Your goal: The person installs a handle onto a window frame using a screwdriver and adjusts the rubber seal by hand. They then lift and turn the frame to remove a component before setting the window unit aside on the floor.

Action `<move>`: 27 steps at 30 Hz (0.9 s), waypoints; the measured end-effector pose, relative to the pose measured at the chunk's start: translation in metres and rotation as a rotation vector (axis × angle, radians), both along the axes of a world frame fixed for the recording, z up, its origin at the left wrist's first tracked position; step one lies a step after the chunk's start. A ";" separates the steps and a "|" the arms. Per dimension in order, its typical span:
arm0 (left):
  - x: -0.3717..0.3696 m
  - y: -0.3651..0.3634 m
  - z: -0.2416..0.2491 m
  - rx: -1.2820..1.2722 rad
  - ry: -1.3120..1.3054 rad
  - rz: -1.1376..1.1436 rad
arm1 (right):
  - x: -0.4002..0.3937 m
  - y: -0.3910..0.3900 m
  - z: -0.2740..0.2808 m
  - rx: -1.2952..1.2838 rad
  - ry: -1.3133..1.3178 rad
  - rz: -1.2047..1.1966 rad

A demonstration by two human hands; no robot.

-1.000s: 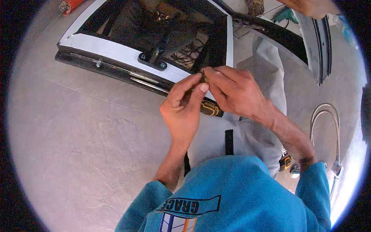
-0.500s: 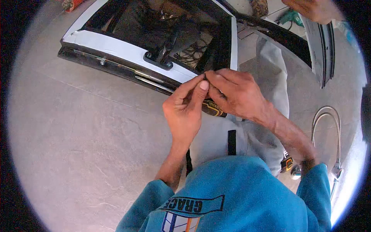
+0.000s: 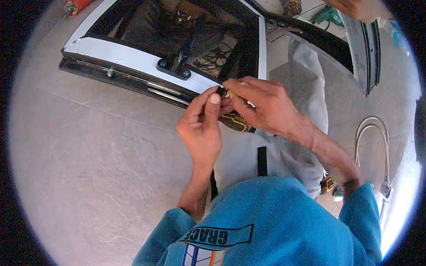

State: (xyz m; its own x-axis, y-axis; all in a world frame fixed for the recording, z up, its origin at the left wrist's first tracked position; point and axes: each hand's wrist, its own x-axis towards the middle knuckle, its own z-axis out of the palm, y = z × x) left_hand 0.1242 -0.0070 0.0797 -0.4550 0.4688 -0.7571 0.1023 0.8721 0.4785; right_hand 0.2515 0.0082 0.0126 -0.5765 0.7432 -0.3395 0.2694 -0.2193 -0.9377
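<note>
My left hand (image 3: 202, 124) pinches a small black piece (image 3: 221, 91) between thumb and fingertips. Close against it, my right hand (image 3: 266, 104) has its fingers pressed round a small yellowish piece (image 3: 230, 93). Both hands are over my lap, by the near corner of a framed dark glass panel (image 3: 120, 51) with white film along its edges. A black handle (image 3: 174, 70) is fixed on that frame. Under my hands lies a black and yellow tool (image 3: 238, 123), partly covered.
Another person's hand (image 3: 361, 9) shows at the top right, near a green power tool (image 3: 329, 17) and upright profiles (image 3: 366, 53). A metal hose (image 3: 386, 150) lies right on the tiled floor (image 3: 102, 155). An orange roll (image 3: 76, 6) is top left.
My hands have shifted slightly left and their fingertips have parted a little, so the black piece and the yellowish piece now show. The whole view has shifted slightly.
</note>
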 end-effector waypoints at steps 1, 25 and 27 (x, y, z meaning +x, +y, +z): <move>-0.001 0.000 0.000 0.001 -0.002 -0.001 | -0.002 -0.001 0.000 -0.018 -0.008 -0.069; -0.011 -0.004 0.000 -0.054 -0.083 -0.104 | -0.004 0.006 0.001 -0.062 0.029 -0.012; -0.011 -0.004 -0.001 -0.030 -0.071 -0.122 | -0.004 0.005 0.000 -0.049 0.014 -0.012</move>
